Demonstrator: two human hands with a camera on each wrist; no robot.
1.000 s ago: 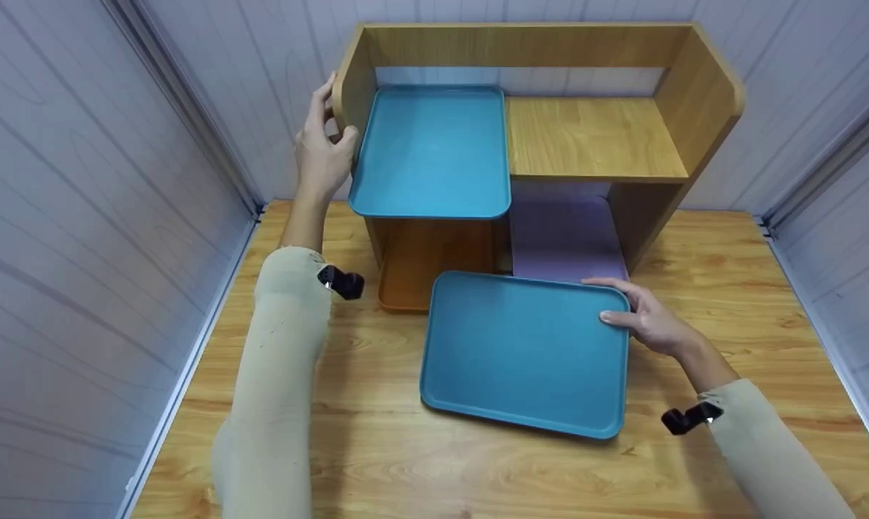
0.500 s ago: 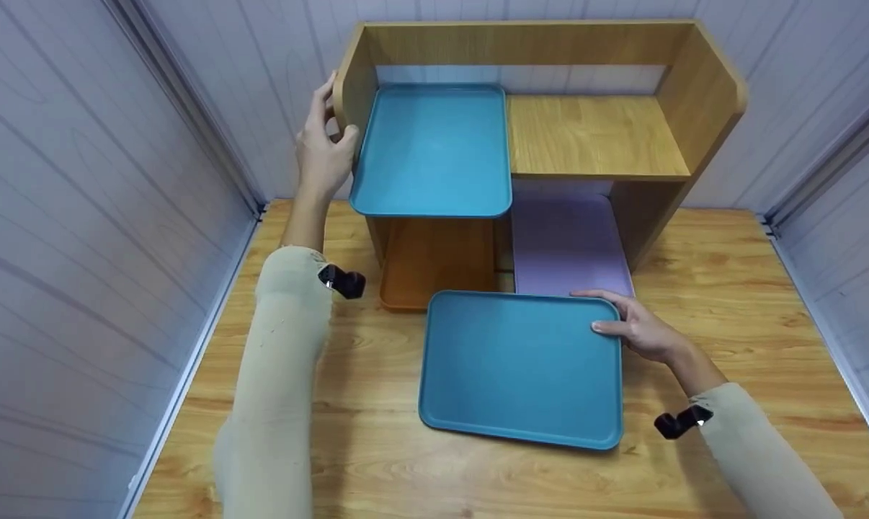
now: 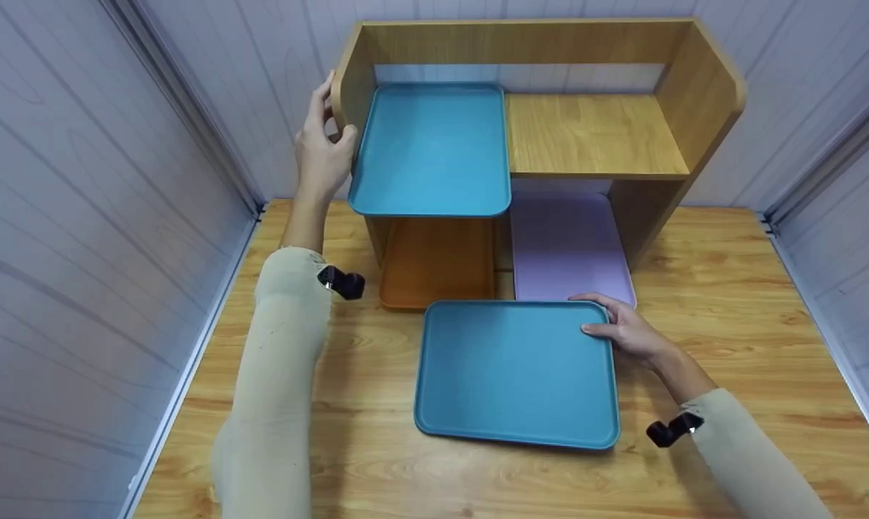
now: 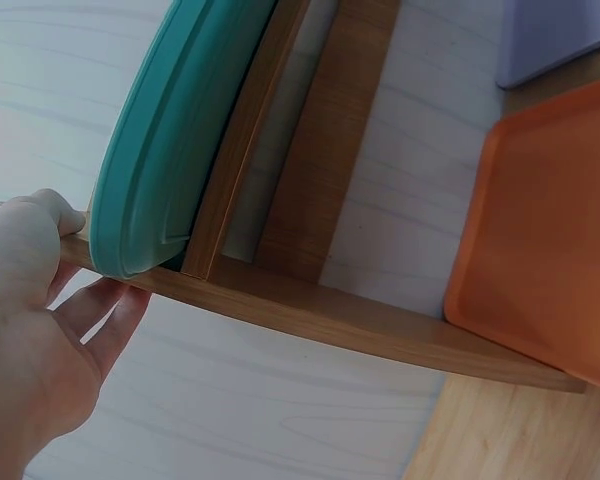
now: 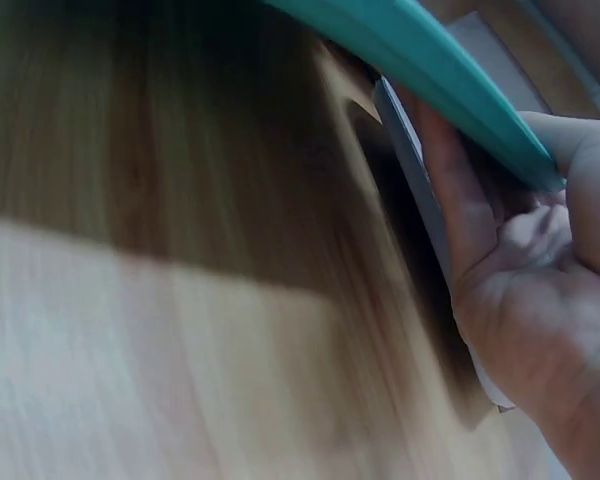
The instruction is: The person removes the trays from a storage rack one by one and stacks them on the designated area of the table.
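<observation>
A teal tray [image 3: 514,371] lies over the wooden table [image 3: 730,288], in front of a wooden shelf unit [image 3: 593,133]. My right hand [image 3: 618,328] grips its far right corner, thumb on top and fingers underneath. In the right wrist view the right hand [image 5: 540,300] holds that edge of the teal tray [image 5: 430,60] a little off the table. My left hand [image 3: 323,144] holds the shelf's left side panel. A second teal tray [image 3: 431,148] sits on the upper shelf beside it. The left wrist view shows my left hand [image 4: 40,330] at the panel [image 4: 330,320], next to the upper tray's rim [image 4: 170,130].
An orange tray [image 3: 434,263] and a purple tray [image 3: 568,245] lie under the shelf, sticking out at the front. The orange tray [image 4: 550,260] also shows in the left wrist view. White panelled walls [image 3: 81,216] close in the table on both sides and behind.
My right hand has drawn the lower teal tray toward me and turned it squarer to the table edge, uncovering more of the purple tray. The left hand has stayed on the shelf panel.
</observation>
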